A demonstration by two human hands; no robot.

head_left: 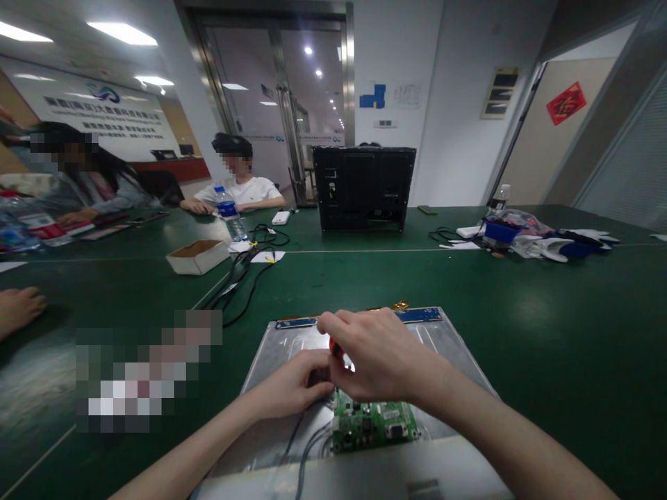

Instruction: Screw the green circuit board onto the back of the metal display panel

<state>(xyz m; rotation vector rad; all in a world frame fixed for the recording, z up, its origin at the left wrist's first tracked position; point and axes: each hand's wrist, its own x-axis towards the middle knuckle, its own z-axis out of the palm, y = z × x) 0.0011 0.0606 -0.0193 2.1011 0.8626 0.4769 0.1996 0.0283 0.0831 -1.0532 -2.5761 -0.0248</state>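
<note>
A flat metal panel (453, 354) lies in front of me, with a green circuit board (375, 423) on its near half and a narrow blue circuit strip (424, 315) along its far edge. Over the green board, my right hand (375, 351) is closed around the red and black handle of a screwdriver (336, 347); its tip is hidden. My left hand (305, 378) rests beside it at the board's far left corner, fingers curled together. Whatever they pinch is out of sight. Dark cables (307, 444) run off the board's left side towards me.
Beyond the panel stand a black monitor (365, 187), an open cardboard box (198, 257), a water bottle (229, 212) and black cables (240, 278). A blue tray (500, 231) with white gloves sits at right. Two people work across the table; another person's hand (21, 309) rests at left.
</note>
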